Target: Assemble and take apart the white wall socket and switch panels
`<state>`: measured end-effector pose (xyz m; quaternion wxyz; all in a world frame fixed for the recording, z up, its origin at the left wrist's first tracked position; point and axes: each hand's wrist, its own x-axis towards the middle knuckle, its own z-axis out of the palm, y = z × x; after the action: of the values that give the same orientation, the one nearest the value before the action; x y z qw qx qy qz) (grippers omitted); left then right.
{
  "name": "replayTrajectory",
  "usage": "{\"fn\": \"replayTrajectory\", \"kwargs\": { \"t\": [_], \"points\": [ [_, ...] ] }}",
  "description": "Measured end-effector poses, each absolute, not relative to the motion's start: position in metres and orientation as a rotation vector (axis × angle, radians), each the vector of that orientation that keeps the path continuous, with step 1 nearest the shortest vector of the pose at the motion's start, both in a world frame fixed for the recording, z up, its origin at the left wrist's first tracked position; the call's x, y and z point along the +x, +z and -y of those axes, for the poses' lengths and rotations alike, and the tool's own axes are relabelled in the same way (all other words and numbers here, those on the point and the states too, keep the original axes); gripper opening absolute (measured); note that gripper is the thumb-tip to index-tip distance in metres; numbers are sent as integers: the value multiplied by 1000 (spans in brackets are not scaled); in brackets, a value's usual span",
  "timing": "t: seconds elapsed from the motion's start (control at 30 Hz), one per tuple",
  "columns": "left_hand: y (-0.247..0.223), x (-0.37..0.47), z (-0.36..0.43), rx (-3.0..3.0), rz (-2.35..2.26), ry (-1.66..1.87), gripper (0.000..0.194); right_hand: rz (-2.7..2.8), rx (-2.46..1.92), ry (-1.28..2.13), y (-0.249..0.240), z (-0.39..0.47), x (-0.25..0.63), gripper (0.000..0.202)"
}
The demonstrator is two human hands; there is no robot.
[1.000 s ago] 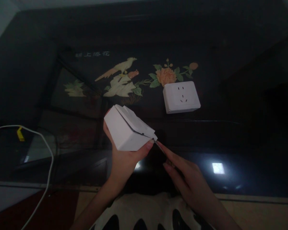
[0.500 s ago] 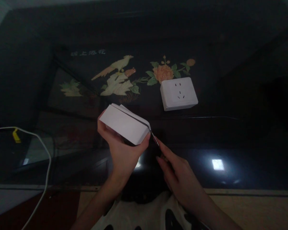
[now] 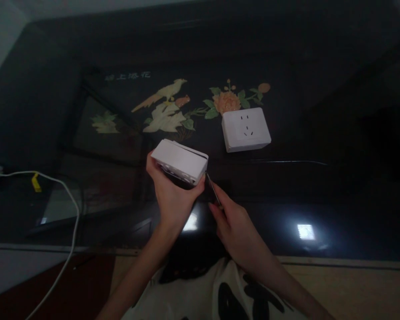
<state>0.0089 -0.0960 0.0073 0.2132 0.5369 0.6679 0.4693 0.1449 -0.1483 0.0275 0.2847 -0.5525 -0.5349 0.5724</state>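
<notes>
My left hand (image 3: 175,200) is wrapped round a white wall socket box (image 3: 180,158), held tilted above the dark table. A dark gap runs along the box's upper edge, between its cover and body. Holes or slots show on its lower side. In my right hand (image 3: 231,218) is a slim screwdriver (image 3: 214,190), pinched between thumb and fingers; its handle is mostly hidden. Its metal tip meets the box's right end, close to my left thumb. A second white wall socket (image 3: 246,129) lies face up on the table, its slots showing.
The glossy black table (image 3: 320,191) bears an inlaid bird (image 3: 168,91) and flower (image 3: 227,102), with light reflections near its front edge. A white cable (image 3: 76,222) with a yellow tag (image 3: 36,182) hangs over that edge at left.
My left hand has tilted the socket box, so its lower side now shows. My right hand and the screwdriver have shifted slightly up and left, and the tip sits lower on the box's end.
</notes>
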Motion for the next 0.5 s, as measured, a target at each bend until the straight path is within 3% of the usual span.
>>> {"fn": "replayTrajectory", "kwargs": {
  "t": [0.13, 0.4, 0.5],
  "points": [
    [6, 8, 95, 1495, -1887, 1314, 108, 1927, -1696, 1192, 27, 140, 147, 55],
    [-1, 3, 100, 1492, -1742, 1317, 129, 2033, -1672, 1184, 24, 137, 153, 54],
    [-1, 0, 108, 1510, -1703, 1311, 125, 2011, -1650, 1190, 21, 139, 154, 55]
  ]
}}
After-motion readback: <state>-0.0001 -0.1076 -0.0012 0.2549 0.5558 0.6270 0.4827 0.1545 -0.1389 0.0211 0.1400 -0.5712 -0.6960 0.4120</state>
